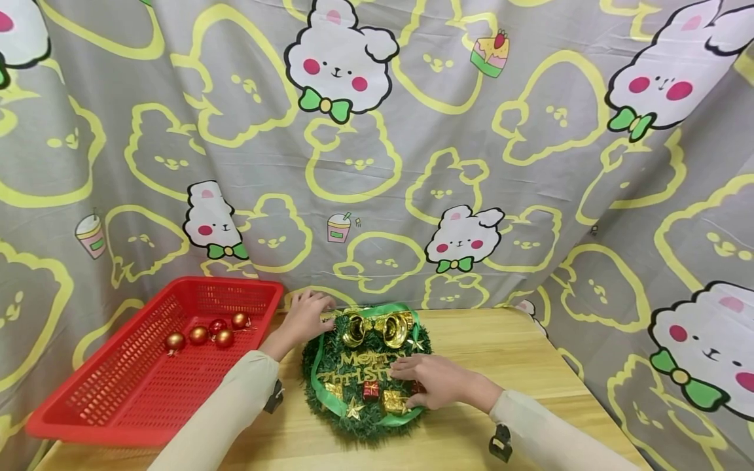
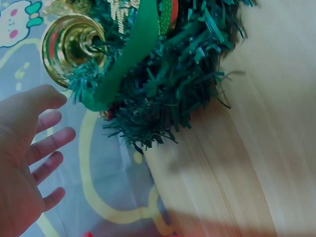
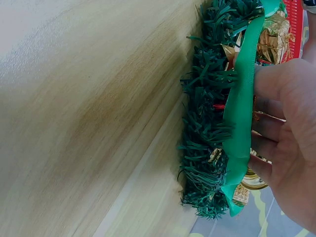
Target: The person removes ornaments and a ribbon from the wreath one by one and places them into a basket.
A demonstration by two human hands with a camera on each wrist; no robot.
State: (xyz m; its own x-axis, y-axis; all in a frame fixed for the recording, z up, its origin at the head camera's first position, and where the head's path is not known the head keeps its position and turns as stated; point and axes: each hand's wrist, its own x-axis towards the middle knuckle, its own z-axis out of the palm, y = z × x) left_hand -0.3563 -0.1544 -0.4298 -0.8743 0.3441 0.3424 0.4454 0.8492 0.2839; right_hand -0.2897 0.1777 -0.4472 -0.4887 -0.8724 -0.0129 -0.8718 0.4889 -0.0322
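Note:
A green tinsel Christmas wreath [image 1: 377, 428] lies on the wooden table, with golden "Merry Christmas" lettering, two gold bells [image 1: 396, 330], small wrapped gift boxes, gold stars and a green ribbon [image 3: 242, 113]. My left hand [image 1: 307, 317] is at its upper left rim; in the left wrist view the fingers [image 2: 52, 143] are spread and slightly bent beside a bell, holding nothing. Over the right part of the wreath, my right hand [image 1: 438, 381] reaches across the lettering, thumb near a gold gift box [image 1: 394, 401]. The right wrist view shows its fingers [image 3: 266, 127] extended behind the ribbon, their tips partly hidden.
To the left stands a red perforated plastic basket [image 1: 126, 418] with several shiny gold and red ball ornaments [image 1: 199, 335] inside. A patterned grey curtain [image 1: 377, 170] hangs behind the table [image 1: 501, 353] and along its right side.

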